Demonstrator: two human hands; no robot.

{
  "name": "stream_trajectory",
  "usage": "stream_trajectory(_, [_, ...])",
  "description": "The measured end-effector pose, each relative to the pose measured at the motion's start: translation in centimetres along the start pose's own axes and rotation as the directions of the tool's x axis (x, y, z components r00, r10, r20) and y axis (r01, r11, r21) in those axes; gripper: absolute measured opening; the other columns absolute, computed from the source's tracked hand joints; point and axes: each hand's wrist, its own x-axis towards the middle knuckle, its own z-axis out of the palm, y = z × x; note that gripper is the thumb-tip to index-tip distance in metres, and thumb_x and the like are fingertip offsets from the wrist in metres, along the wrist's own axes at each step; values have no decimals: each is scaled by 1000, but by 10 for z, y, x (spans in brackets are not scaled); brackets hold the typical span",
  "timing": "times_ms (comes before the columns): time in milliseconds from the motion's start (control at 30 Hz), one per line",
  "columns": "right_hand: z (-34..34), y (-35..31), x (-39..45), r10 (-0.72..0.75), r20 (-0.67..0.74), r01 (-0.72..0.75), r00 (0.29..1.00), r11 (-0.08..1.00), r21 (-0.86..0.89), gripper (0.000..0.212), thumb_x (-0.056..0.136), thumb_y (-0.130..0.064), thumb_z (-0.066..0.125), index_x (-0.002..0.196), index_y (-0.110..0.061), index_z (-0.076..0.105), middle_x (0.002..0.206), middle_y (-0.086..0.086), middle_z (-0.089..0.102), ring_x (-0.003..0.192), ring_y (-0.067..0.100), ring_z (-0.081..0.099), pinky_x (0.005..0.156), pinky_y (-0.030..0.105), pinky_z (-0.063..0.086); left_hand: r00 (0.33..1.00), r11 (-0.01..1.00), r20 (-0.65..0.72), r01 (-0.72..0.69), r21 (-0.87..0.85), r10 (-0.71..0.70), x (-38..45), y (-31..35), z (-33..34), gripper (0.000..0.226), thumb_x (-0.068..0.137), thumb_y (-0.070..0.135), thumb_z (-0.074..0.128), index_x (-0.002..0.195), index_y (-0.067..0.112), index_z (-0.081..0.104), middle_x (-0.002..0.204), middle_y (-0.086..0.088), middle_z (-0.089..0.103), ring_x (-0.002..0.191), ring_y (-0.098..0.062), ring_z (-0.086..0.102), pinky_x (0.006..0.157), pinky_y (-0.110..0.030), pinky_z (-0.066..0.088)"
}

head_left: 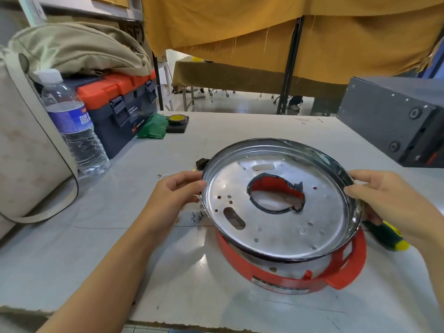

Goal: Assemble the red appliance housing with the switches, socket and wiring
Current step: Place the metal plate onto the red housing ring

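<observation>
Mustard-yellow cloth hangs behind a white worktable (240,131). Near the table's front right edge sits the red housing ring (292,276), and above it a person holds a shiny metal base plate (278,203), tilted with its far rim higher. The left hand (179,188) pinches the plate's left rim between thumb and fingers; the right hand (382,195) is closed on the right rim in the same way.

The plate looks like thin stamped sheet metal: light, stiff and smooth, probably with sharpish edges at the rim and the central cut-out, so opposite points of the rolled rim look the safest hold. The plastic ring likely flexes a little.

Small screws (197,216) lie just left of the ring, and a green-and-yellow screwdriver handle (389,235) lies at its right. A toolbox (120,109) and water bottle (72,123) stand along the left edge.
</observation>
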Motion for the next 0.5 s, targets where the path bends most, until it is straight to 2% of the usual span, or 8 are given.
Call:
stream_trajectory(67, [2,0,-2,-12,1,12,1000,1000,11,50,85,0,50,86,-46,71,45,12,49,35,15,35,33,15,27,1000,1000,7,-15,-2,15,0,-1,-1,33,69,30,71,100,20,72,101,-5,72,89,-19,65,78,-26,51])
stream_trajectory(233, [0,1,-5,-27,-12,27,1000,999,42,62,85,2,51,85,-57,67,45,13,50,33,16,38,33,14,28,999,999,13,-39,29,39,-2,-1,1,26,70,26,70,95,19,74,98,-3,72,89,-15,65,81,-30,48])
stream_trajectory(367, [-2,3,-5,-15,-21,16,1000,998,61,55,87,-2,53,87,-55,68,46,13,51,33,16,39,34,13,29,999,997,17,-46,56,45,-1,-3,1,32,68,27,71,98,17,72,99,-4,72,93,-21,65,84,-34,50])
stream_trajectory(500, [-2,8,-3,8,-49,-3,999,994,112,42,91,-11,55,87,-50,70,47,13,49,32,14,34,33,12,26,999,998,4,-53,45,53,0,-5,3,26,67,26,70,92,19,73,90,8,72,85,-10,66,73,-20,52])
